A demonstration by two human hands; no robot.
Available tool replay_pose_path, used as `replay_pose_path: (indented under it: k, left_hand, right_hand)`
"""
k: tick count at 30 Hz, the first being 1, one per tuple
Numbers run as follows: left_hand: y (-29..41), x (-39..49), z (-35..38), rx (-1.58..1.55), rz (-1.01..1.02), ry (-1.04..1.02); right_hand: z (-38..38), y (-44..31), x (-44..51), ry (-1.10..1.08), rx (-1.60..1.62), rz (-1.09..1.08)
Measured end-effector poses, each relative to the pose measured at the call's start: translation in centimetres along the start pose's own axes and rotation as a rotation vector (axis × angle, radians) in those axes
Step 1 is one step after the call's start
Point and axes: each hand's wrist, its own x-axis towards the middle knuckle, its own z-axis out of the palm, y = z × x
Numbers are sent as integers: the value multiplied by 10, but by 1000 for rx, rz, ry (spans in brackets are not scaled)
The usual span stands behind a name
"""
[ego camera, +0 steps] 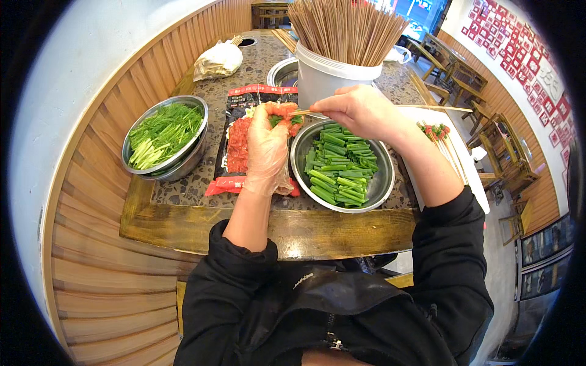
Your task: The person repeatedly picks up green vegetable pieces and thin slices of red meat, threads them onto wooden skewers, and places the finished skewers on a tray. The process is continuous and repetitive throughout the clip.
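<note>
My left hand point(267, 151), in a clear plastic glove, holds a red meat slice point(280, 110) with green pieces folded in it. The bare right hand point(357, 112) pinches a thin wooden skewer point(302, 112), whose tip end is at the meat; whether it has pierced it, I cannot tell. Under my left hand lies a printed black and red plastic packet point(242, 98) bearing sliced red meat point(238, 146). Just right of it is a steel bowl point(388, 176) of cut green onion stalks point(341, 169). At the right, filled skewers point(435, 131) rest on a white tray point(474, 183).
Behind the bowl stands a white bucket point(339, 78) packed with wooden skewers point(345, 32). Stacked steel bowls with green herbs point(167, 130) are at the left. A plastic bag point(219, 59) lies farther back. The table's wooden edge point(293, 231) runs before me.
</note>
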Motion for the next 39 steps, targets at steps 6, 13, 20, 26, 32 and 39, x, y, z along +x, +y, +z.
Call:
replay_pose_path:
  k: [6,13,20,26,32,39]
  left_hand:
    - [7,-1,0,63,-6,-13]
    - [12,1,-8,-50,-143,-7]
    - [16,1,-8,-55,-139,-20]
    - [14,4,-11,-161,-176,47]
    - [17,7,-17,-281,-188,114]
    - [11,7,-19,-324,-218,112]
  right_hand:
    - [8,-2,-8,45,-24,17]
    - [20,1,-7,124,44,-26]
    - [20,-6,-7,123,-18,53]
    - [28,-19,-13,216,-93,87]
    - [45,-20,-23,287,-3,187]
    - [63,-25,-20,365,133,177]
